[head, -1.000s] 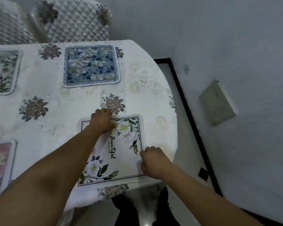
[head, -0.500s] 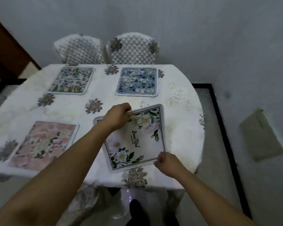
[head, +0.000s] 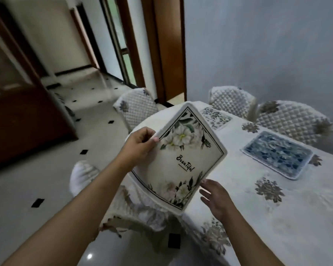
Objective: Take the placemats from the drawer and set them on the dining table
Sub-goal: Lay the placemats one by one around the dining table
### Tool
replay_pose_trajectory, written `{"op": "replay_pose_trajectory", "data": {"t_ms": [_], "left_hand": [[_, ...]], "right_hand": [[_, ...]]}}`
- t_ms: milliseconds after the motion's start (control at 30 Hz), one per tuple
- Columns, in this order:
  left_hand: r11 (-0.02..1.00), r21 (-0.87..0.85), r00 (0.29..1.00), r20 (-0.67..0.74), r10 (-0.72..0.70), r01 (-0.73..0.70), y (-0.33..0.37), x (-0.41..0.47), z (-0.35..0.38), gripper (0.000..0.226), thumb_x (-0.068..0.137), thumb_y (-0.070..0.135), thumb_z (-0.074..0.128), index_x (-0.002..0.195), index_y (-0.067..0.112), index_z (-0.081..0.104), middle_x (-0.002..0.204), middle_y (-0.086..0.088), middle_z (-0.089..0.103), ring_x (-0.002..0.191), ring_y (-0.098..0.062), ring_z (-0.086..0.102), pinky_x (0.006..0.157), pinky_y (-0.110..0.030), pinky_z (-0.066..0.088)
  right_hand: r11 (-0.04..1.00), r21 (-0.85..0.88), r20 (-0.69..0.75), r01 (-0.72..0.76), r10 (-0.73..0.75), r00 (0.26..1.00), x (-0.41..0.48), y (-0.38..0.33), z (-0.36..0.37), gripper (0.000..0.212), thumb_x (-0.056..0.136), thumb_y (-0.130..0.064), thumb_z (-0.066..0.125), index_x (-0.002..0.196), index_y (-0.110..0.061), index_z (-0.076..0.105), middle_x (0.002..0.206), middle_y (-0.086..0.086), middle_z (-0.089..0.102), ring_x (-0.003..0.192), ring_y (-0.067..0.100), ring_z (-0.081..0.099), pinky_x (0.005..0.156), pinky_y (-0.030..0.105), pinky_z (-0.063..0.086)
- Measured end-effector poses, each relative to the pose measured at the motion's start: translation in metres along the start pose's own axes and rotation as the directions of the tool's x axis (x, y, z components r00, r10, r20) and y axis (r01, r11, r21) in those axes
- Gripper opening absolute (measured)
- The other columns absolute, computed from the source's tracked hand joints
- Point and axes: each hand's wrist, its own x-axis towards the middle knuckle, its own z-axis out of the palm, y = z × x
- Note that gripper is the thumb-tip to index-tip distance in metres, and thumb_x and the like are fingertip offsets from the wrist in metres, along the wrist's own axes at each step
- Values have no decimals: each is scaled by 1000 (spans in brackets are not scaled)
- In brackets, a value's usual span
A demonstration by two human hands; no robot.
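Observation:
A white placemat with white flowers and the word "Beautiful" is lifted and tilted above the left end of the dining table. My left hand grips its upper left edge. My right hand is open, fingers spread, just beside the mat's lower right edge and apart from it. A blue floral placemat lies flat on the table at the right. Another floral placemat lies farther back, partly hidden by the lifted mat.
Quilted white chairs stand around the table: one at the back left, two at the back right, one near my left arm. A tiled floor, a brown cabinet and a doorway lie to the left.
The white placemat has been lifted off the table by my left hand and tilted up. My right hand has let go of its lower edge and opened. The view has swung left.

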Motion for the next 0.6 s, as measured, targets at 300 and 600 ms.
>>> {"op": "replay_pose_trajectory", "data": {"t_ms": [300,600], "left_hand": [[969,-229,972,-192,-133,88,-39,-81,-170,6,85,25,66,79,27,67,85,-6,63,79,-21,55,70,-34,43],[985,34,850,-510,-130,170,-120,-114,-387,7,93,23,65,92,16,68,81,0,71,62,-4,62,53,-20,50]], "right_hand": [[973,64,320,-223,192,928,1,82,186,43,96,-33,51,125,-3,61,118,23,68,106,38,67,90,50,51],[998,64,79,-17,12,997,29,154,397,15,97,-2,51,111,3,56,102,26,67,91,35,68,80,45,58]]}}
